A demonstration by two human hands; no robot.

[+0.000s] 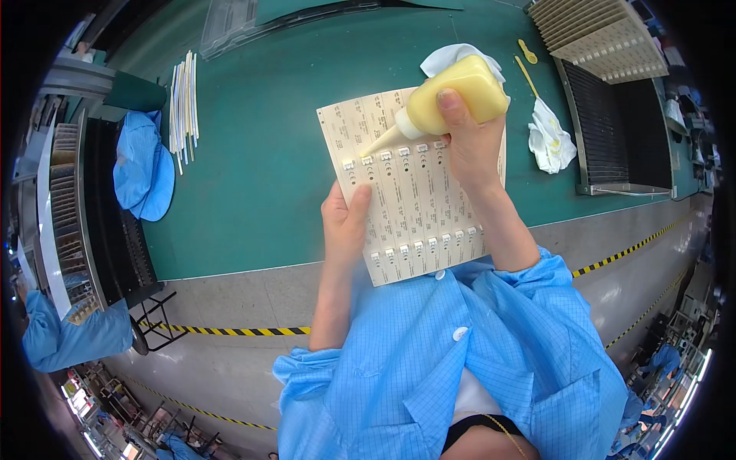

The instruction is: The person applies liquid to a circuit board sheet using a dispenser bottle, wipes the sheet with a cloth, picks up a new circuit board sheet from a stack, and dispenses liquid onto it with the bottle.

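My left hand (347, 218) grips the left edge of a cream-coloured circuit board panel (418, 218), thumb on top. Rows of small white connectors run across the panel, which is tilted above the table's front edge. In my right hand (474, 142) is a yellow squeeze bottle (458, 92) with a long pale nozzle, fingers wrapped round its body. The nozzle tip points down and left, at or just above a connector in the upper row near the panel's left side. Whether it touches, I cannot tell.
The green table (261, 169) carries a bundle of thin strips (183, 111), a blue cap (143, 167), a white cloth (550, 138) and a yellow spoon-shaped piece (527, 51). Black racks (613, 126) stand on the right, with stacked panels (602, 34) above; another black rack (115, 222) is at left.
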